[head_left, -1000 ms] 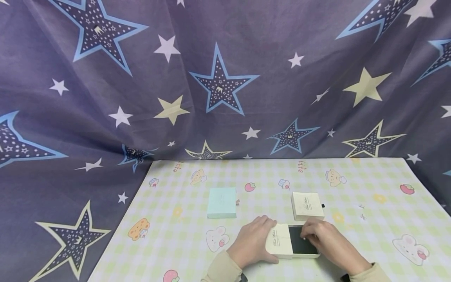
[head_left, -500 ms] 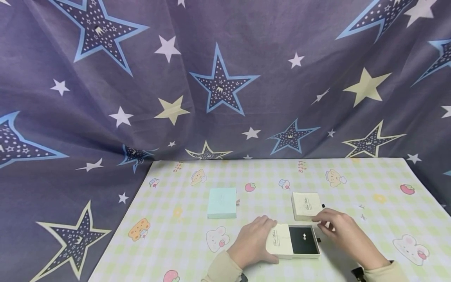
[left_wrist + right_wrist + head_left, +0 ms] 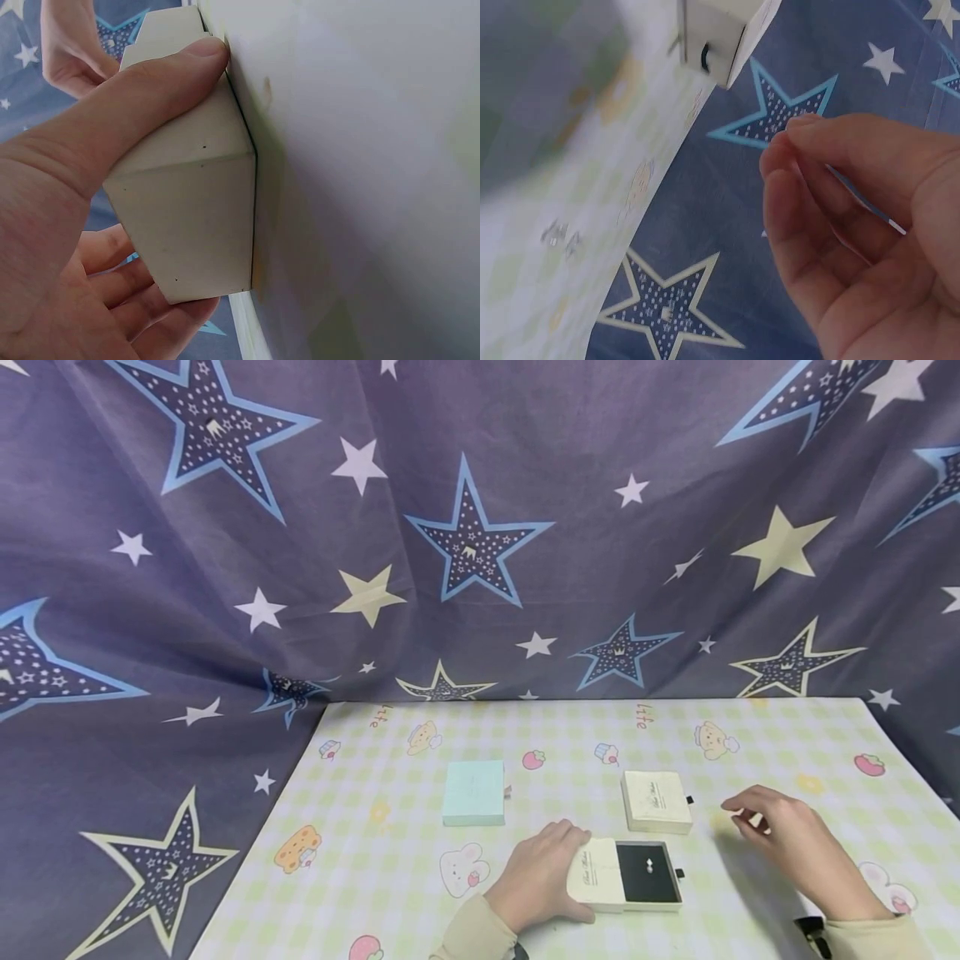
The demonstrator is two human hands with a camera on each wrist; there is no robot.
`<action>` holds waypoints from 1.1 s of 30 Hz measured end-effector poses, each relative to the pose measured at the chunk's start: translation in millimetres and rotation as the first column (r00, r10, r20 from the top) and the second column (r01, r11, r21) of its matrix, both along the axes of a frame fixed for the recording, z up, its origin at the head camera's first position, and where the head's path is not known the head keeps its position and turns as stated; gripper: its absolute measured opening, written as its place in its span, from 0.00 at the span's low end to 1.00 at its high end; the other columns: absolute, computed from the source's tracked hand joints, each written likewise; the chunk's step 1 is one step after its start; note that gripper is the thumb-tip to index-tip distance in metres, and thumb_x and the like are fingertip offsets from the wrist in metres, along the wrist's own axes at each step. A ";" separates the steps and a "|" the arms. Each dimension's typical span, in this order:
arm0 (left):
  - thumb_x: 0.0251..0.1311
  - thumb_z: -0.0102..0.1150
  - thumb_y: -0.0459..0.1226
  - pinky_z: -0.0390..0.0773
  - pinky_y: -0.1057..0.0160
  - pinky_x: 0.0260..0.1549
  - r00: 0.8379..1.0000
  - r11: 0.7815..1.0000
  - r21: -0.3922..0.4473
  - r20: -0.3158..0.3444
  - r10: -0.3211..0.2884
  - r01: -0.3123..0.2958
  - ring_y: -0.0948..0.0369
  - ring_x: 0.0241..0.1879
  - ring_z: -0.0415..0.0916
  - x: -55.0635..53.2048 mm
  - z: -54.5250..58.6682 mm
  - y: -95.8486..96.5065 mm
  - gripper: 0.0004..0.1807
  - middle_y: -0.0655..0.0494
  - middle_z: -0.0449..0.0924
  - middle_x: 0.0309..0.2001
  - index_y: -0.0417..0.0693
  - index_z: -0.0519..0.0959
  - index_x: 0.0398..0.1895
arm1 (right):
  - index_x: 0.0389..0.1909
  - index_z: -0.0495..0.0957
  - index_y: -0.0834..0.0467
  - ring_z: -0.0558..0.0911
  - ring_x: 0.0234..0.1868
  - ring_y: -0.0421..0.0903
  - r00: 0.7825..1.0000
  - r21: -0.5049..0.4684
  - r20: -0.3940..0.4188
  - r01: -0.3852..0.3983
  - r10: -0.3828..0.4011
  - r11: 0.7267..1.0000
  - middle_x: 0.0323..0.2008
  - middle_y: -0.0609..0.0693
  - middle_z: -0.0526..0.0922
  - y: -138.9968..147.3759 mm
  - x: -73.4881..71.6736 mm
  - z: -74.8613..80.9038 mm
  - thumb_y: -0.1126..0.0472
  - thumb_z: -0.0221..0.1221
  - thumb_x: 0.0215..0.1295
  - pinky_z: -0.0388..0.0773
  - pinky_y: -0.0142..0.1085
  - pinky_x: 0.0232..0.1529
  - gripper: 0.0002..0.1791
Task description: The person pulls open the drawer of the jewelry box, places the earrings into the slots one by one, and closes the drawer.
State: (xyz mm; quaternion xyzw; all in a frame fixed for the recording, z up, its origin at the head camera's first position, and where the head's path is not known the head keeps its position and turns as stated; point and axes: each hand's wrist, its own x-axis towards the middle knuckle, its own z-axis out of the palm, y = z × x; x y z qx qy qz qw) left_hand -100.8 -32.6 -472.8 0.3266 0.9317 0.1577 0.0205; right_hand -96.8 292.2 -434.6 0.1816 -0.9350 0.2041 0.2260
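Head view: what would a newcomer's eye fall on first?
Probably the dark star-print curtain, filling the picture behind the table. Next, likely the partly open cream box on the table's near side, where a black lining sets off a tiny pale piece. The mint box, farther back to the left, also stands out by its color.

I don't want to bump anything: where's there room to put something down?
Try the pale checkered cloth left of the mint-green square cardboard box, or between it and the closed cream cardboard box. Crowded: where the left hand grips the open cream drawer box near the closed one.
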 end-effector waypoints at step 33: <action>0.28 0.82 0.58 0.76 0.74 0.40 1.000 1.000 0.009 -0.016 -0.008 0.008 0.72 0.43 0.71 0.3 -2.5 -2.0 0.51 0.66 0.76 0.47 0.51 0.74 0.61 | 0.31 0.85 0.65 0.84 0.33 0.59 0.906 0.127 0.400 0.093 -0.137 0.987 0.32 0.61 0.85 45.5 -19.5 -32.5 0.76 0.67 0.50 0.81 0.54 0.37 0.07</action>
